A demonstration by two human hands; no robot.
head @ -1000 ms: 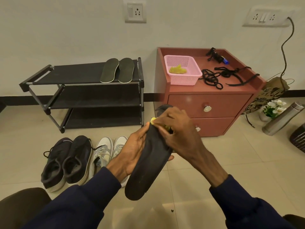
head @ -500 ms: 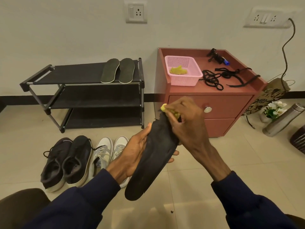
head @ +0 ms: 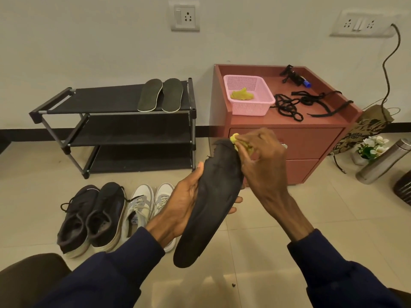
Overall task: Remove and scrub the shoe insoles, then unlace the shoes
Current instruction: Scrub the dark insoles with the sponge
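Note:
My left hand (head: 184, 205) grips a black insole (head: 211, 210) from underneath, holding it tilted with the toe end up. My right hand (head: 264, 165) pinches a small yellow cloth (head: 241, 144) and presses it on the insole's upper end. Two more insoles (head: 160, 95) lie side by side on top of the black shoe rack (head: 106, 98). A pair of black shoes (head: 93, 216) and a pair of white shoes (head: 144, 207) stand on the floor at the left. Black laces (head: 295, 105) lie loose on the red cabinet (head: 287, 138).
A pink basket (head: 249, 101) holding another yellow cloth sits on the cabinet. To the right stand a paper bag (head: 364, 130), white flowers (head: 371, 147), a steel bottle (head: 384, 161) and a cable hanging from the wall socket. A brown seat edge (head: 29, 274) is at bottom left.
My right hand has slid the yellow cloth up along the insole toward its toe end. My left hand keeps the insole in about the same place.

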